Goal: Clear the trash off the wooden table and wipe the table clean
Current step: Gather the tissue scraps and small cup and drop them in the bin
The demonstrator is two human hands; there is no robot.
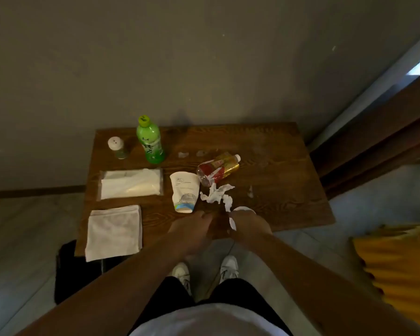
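Right hand (pixel 249 223) grips white tissue scraps (pixel 233 223) at the near edge of the wooden table (pixel 277 166), fingers curled round them. Left hand (pixel 189 226) hovers beside it, fingers loosely curled, holding nothing. Crumpled tissue (pixel 216 194), tipped paper cup (pixel 184 191) and crushed bottle (pixel 217 169) lie mid-table; folded cloth (pixel 113 232) at near-left corner

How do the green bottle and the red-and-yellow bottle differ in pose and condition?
The green bottle stands upright near the table's far edge; the red-and-yellow bottle lies on its side nearer the middle. The green bottle keeps its shape, the red-and-yellow bottle looks crushed. Caps differ: green against white. Both are plastic drink bottles.
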